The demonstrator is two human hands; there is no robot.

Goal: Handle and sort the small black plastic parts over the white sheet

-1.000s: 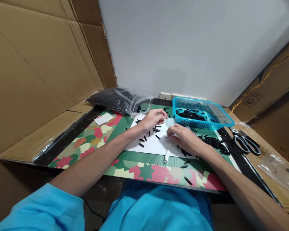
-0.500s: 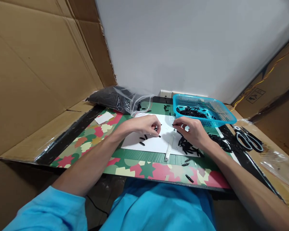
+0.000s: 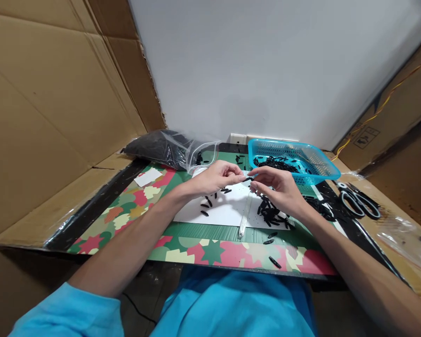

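Note:
Over a white sheet (image 3: 228,210), my two hands meet fingertip to fingertip. My left hand (image 3: 221,179) is closed, its thumb and fingers pinching a small black elongated piece (image 3: 248,179). My right hand (image 3: 277,186) has thumb and fingers curled around the other end of that piece; the exact contact is too small to make out. Several like pieces (image 3: 205,213) lie scattered below my left hand. A denser heap of black pieces (image 3: 272,213) sits under my right hand. A narrow clear strip (image 3: 243,222) runs down the sheet between them.
A blue plastic basket (image 3: 326,171) with black pieces stands at the back right. A filled zip bag (image 3: 154,149) lies at the back left. Scissors (image 3: 359,202) and a clear plastic bag (image 3: 405,243) are on the right. Cardboard (image 3: 56,84) walls the left side.
My hands have come together from apart; my left hand moved up and right to the piece at my right fingertips. More loose pieces now show on the sheet below my left hand.

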